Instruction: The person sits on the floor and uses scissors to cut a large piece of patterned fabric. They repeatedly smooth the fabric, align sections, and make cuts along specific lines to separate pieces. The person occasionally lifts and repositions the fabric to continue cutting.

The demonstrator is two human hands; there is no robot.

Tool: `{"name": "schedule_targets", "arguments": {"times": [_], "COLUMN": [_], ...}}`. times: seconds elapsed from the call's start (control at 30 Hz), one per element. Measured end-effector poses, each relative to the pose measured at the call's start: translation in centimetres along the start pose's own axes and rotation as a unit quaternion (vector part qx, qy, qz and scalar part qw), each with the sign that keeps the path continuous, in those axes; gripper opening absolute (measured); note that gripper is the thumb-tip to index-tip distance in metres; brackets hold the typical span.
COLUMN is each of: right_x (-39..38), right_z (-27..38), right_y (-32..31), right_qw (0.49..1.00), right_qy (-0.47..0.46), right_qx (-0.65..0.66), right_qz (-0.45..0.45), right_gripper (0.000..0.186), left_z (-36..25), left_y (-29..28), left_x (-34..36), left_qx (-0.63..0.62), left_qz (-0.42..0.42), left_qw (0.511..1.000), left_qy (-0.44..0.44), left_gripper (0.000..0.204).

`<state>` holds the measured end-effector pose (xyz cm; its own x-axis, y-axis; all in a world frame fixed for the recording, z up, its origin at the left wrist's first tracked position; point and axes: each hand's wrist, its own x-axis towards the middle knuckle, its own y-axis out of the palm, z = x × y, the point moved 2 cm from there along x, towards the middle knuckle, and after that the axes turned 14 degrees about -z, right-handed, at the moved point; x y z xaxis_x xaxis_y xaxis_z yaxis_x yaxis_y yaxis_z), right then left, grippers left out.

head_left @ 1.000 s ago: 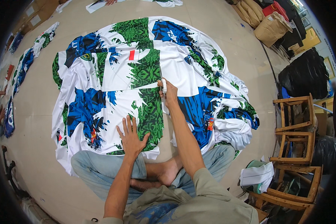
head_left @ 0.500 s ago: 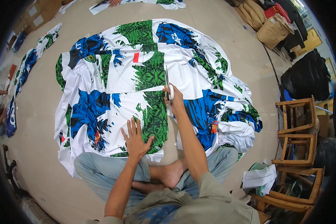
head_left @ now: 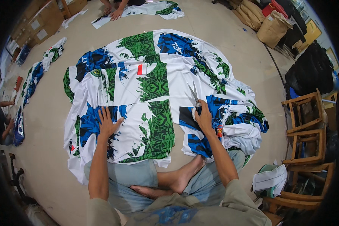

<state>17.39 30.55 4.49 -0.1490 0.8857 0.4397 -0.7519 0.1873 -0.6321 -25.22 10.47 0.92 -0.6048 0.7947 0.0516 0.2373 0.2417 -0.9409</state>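
A large spread of printed fabric pieces [head_left: 154,124] in white, green and blue lies on the floor before my crossed legs. My left hand [head_left: 108,122] rests on its left part, fingers spread over a blue and white area. My right hand [head_left: 202,115] grips scissors [head_left: 193,92] by their white handle, over the right part near a blue patterned area; the long blades point up and slightly left. A narrow gap of bare floor shows between the lower halves of the fabric, just left of my right forearm.
Co-workers' hands [head_left: 116,13] work on fabric at the top; another person [head_left: 3,124] sits far left beside a long fabric strip [head_left: 37,73]. Cardboard boxes [head_left: 45,26] stand top left. Wooden chair frames [head_left: 303,143], a black bag [head_left: 307,69] and paper sacks [head_left: 271,28] line the right.
My left hand has moved up and left across the fabric. My right hand has moved right and down with the scissors, which are now away from the central green band.
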Motion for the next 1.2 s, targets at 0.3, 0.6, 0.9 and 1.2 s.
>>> {"name": "schedule_targets", "arguments": {"times": [0.3, 0.6, 0.9, 1.2], "right_x": [-11.5, -11.0, 1.4, 8.6], "right_z": [0.3, 2.7, 5.0, -4.7], "right_y": [-11.1, -11.7, 0.9, 8.2], "right_qw": [0.988, 0.994, 0.996, 0.994], "right_qy": [0.106, 0.109, -0.014, -0.020], "right_qx": [-0.079, -0.024, 0.086, -0.058], "right_qz": [0.082, -0.002, -0.029, -0.092], "right_gripper": [0.054, 0.052, 0.051, 0.052], "left_z": [2.8, -4.0, -7.1, -3.0], "left_y": [-6.7, -10.9, 1.4, 1.5], "left_x": [-14.2, -10.6, 1.6, 11.3], "left_qx": [0.137, -0.016, 0.021, 0.060], "left_qz": [0.263, 0.067, -0.054, 0.058], "left_qw": [0.955, 0.995, 0.981, 0.996], "left_qy": [-0.021, 0.078, 0.185, 0.044], "left_gripper": [0.124, 0.081, 0.086, 0.106]}}
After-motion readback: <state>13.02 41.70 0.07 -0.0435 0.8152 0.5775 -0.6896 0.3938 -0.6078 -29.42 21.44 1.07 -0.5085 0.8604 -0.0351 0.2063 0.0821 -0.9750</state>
